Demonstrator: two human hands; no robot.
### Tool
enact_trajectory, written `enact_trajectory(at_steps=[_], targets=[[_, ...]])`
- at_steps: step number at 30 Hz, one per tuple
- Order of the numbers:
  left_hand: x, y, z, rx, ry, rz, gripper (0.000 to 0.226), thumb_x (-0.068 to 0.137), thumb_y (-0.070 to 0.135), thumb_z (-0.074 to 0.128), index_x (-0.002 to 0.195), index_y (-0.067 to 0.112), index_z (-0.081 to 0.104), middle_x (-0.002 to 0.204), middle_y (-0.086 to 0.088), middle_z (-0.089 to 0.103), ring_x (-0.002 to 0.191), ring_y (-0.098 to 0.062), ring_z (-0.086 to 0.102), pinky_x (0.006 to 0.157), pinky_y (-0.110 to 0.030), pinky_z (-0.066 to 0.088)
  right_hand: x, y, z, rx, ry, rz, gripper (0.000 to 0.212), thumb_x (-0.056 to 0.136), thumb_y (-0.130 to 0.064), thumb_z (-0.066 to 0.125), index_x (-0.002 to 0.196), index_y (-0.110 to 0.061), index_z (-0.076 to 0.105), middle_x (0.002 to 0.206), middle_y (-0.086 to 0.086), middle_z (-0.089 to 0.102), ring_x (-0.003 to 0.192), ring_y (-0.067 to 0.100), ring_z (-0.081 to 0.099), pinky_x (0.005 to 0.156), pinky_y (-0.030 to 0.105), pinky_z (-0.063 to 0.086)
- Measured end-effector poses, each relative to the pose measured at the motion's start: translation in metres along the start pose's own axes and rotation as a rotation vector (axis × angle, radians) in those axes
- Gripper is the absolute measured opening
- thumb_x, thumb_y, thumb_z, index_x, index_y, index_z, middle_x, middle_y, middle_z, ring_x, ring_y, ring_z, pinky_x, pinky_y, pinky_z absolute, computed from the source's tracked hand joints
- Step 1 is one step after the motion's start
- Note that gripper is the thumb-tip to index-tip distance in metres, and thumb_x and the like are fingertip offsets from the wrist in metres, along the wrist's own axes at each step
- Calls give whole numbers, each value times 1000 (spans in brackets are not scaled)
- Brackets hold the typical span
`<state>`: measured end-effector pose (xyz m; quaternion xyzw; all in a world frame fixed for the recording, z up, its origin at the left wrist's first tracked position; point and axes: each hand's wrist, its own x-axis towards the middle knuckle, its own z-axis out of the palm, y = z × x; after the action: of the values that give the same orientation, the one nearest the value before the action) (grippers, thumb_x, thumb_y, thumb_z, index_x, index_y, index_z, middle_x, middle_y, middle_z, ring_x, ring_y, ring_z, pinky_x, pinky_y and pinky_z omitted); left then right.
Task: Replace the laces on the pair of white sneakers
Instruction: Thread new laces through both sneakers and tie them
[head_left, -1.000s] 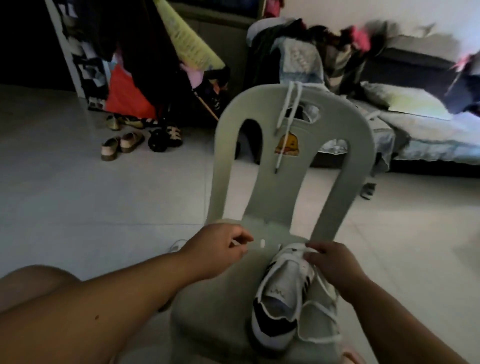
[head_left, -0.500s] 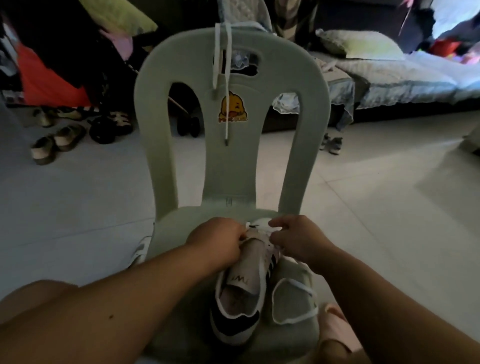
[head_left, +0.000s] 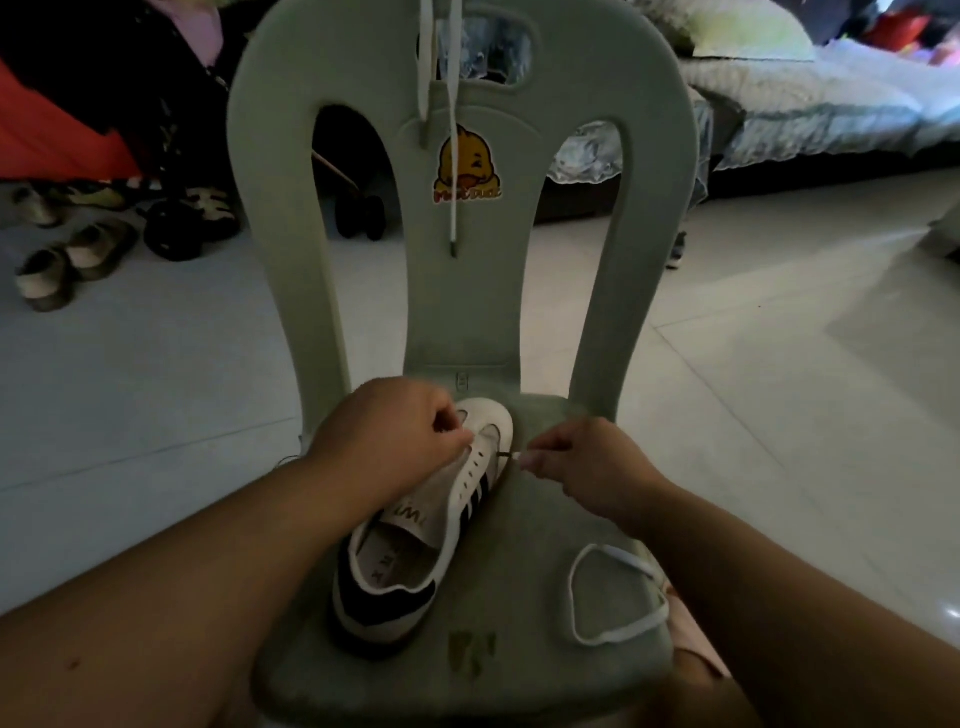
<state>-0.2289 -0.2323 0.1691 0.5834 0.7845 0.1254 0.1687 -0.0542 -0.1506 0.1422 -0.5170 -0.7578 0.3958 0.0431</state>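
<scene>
White sneaker with black stripes and heel, pale green chair, yellow duck sticker, white laces.

A pale green moulded plastic chair fills the centre of the frame, smooth and matt, with a glossy duck sticker on its back. On the seat, a white sneaker looks like smooth leather-like material with a dark heel patch. Flat woven cloth laces lie at lower right. The floor is glossy pale tile.

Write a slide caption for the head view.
Both hands thread a lace tip into a white sneaker on a chair.
</scene>
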Motion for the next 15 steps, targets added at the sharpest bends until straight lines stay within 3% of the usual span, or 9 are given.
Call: enact_trajectory(at_steps=[3, 6, 8, 10, 11, 13, 15], targets=[[2, 10, 8, 129, -50, -17, 29, 84, 50, 58, 74, 25, 69, 71, 6, 65, 65, -9, 59, 64, -30, 54, 1, 0, 2, 8, 4, 26, 17, 87, -36, 67, 83, -20, 72, 80, -2, 71, 74, 13, 65, 65, 25, 52], [5, 13, 20, 183, -87, -66, 41, 82, 55, 54, 61, 20, 57, 58, 2, 52, 57, -14, 52, 51, -25, 38, 0, -1, 4, 41, 6, 43, 20, 89, -29, 64, 76, -14, 69, 73, 1, 69, 64, 11, 64, 56, 24, 49], [8, 13, 26, 121, -140, -109, 42, 84, 55, 51, 74, 16, 65, 69, -5, 59, 68, -20, 58, 55, -24, 34, 0, -2, 6, 40, 30, 42, 22, 88, -25, 62, 76, -8, 68, 72, 6, 69, 59, 13, 59, 54, 24, 46], [10, 11, 30, 7, -205, -162, 44, 84, 51, 55, 104, 13, 68, 86, -8, 63, 79, -22, 58, 58, -23, 33, 1, -5, 8, 35, 63, 37, 22, 87, -24, 60, 76, -6, 67, 71, 8, 66, 58, 13, 55, 52, 22, 42], [10, 9, 31, -41, -227, -175, 43, 83, 47, 60, 111, 14, 67, 85, -6, 61, 76, -19, 55, 56, -22, 32, 1, -6, 9, 32, 79, 32, 21, 87, -25, 59, 76, -9, 66, 70, 6, 64, 58, 12, 54, 51, 21, 40], [11, 8, 31, -138, -250, -179, 27, 81, 33, 68, 102, 15, 69, 83, -5, 61, 74, -15, 53, 53, -22, 36, 1, -7, 9, 28, 102, 18, 19, 89, -27, 59, 76, -14, 64, 68, -1, 62, 58, 8, 54, 51, 20, 38], [10, 7, 33, -275, -229, -213, 7, 81, 20, 70, 87, 17, 72, 85, -1, 65, 80, -16, 60, 68, -25, 47, 1, -8, 11, 52, 89, 11, 17, 89, -26, 59, 77, -15, 65, 67, -2, 61, 57, 8, 53, 52, 21, 39]])
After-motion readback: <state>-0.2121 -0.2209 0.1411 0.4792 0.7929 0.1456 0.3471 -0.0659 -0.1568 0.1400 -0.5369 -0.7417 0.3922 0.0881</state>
